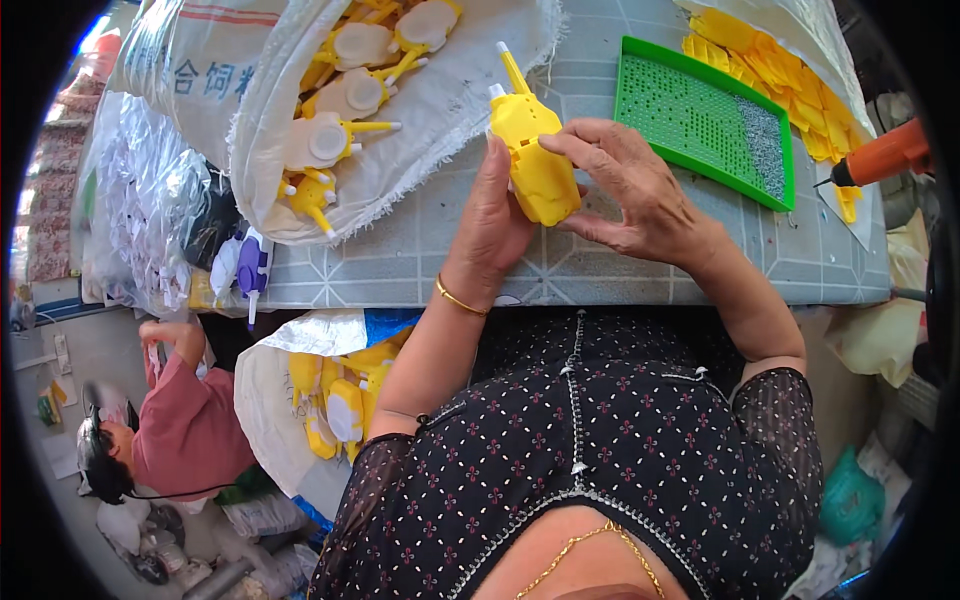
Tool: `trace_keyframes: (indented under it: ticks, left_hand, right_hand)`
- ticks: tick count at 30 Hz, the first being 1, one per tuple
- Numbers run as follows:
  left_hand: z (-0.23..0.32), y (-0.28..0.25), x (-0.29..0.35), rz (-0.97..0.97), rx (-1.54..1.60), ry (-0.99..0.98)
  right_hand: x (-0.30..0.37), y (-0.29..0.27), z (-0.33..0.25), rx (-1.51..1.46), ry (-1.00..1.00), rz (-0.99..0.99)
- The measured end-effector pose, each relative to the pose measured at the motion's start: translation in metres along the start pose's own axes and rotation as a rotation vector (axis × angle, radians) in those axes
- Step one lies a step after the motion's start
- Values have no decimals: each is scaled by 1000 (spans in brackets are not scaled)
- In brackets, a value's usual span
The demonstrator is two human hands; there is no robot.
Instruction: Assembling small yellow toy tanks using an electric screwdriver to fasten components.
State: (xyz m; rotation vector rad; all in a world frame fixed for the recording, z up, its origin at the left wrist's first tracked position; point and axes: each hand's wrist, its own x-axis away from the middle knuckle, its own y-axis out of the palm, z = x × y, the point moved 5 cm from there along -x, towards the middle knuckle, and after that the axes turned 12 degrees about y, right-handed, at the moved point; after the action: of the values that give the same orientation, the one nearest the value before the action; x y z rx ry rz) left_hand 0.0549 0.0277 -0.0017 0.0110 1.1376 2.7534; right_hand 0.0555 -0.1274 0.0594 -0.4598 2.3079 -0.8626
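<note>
Both my hands hold one yellow plastic toy body with a thin spout on top, lifted just above the grey patterned table. My left hand cups its left side from below, with a gold bangle on the wrist. My right hand grips its right side and top with the fingertips. A white woven sack lies open to the left, filled with several yellow and cream toy parts.
A green perforated tray with small screws sits at the right, yellow flat parts behind it. An orange-handled screwdriver hangs at far right. Below the table is another sack of yellow parts. A person in pink sits lower left.
</note>
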Motion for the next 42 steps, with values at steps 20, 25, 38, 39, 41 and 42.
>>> trace_keyframes:
  ticks: [20, 25, 38, 39, 41, 42]
  left_hand:
    - [-3, 2, 2, -38, 115, -16]
    - [-4, 1, 2, 29, 119, -22]
    - [-2, -1, -4, 108, -193, 218]
    - [-2, 1, -4, 117, -240, 231]
    - [-2, 6, -2, 104, -398, 249]
    - [-1, 9, 0, 104, -557, 267]
  right_hand:
    - [4, 1, 7, -63, -66, 0]
    - [7, 6, 11, -44, -82, 40]
    - [-2, 14, 5, -57, 201, 138]
    - [-1, 14, 6, -50, 196, 144]
    - [0, 10, 11, -57, 169, 160]
    - [1, 3, 14, -42, 168, 171]
